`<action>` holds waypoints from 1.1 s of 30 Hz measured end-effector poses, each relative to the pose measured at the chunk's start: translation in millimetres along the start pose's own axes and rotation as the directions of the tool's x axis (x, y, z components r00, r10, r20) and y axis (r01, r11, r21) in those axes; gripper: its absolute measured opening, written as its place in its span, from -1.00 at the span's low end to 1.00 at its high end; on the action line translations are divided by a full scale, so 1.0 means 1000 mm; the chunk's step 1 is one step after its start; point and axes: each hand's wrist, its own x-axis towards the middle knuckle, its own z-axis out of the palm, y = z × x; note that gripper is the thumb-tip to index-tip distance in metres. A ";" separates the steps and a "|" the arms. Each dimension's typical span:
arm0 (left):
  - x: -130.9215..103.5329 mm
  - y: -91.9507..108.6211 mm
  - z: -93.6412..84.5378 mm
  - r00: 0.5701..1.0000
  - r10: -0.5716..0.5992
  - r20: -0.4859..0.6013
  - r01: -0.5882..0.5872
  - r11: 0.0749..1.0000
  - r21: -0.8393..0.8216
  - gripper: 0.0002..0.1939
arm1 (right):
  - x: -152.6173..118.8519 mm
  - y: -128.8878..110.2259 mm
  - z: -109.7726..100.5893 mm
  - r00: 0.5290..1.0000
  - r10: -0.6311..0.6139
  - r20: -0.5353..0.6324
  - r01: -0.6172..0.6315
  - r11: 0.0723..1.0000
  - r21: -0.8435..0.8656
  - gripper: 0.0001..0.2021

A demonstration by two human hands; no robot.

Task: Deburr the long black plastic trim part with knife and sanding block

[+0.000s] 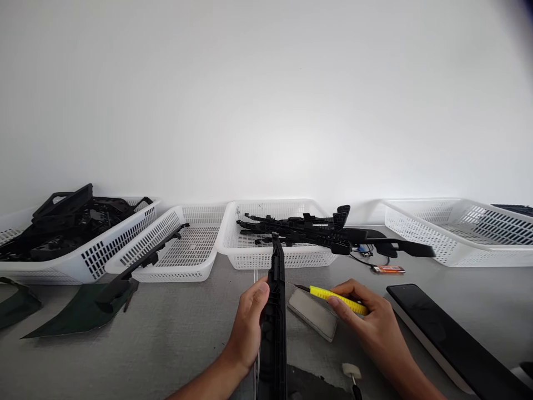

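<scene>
My left hand (245,322) is closed around a long black plastic trim piece (275,311), which stands lengthwise in front of me with its narrow end pointing away. In my right hand (375,328) is a yellow utility knife (337,300), gripped between thumb and fingers. Its dark tip points left toward the trim piece, and I cannot tell whether it touches. Beneath the knife a light grey rectangular block (313,318) lies on the table. Close to my right wrist is a small tool with a whitish head (352,371).
A white basket (275,260) at the back holds several black parts. Other white baskets (183,272) (449,244) stand either side; the leftmost basket (83,269) is heaped with black parts. A long dark-topped block (449,333) lies right, dark green sheets (79,314) left, an orange lighter (388,270) behind.
</scene>
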 end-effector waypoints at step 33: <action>-0.004 0.008 0.002 1.000 0.031 -0.003 -0.031 0.998 0.055 -0.45 | 0.001 0.002 0.005 0.970 0.003 0.245 -0.006 1.000 0.011 -0.52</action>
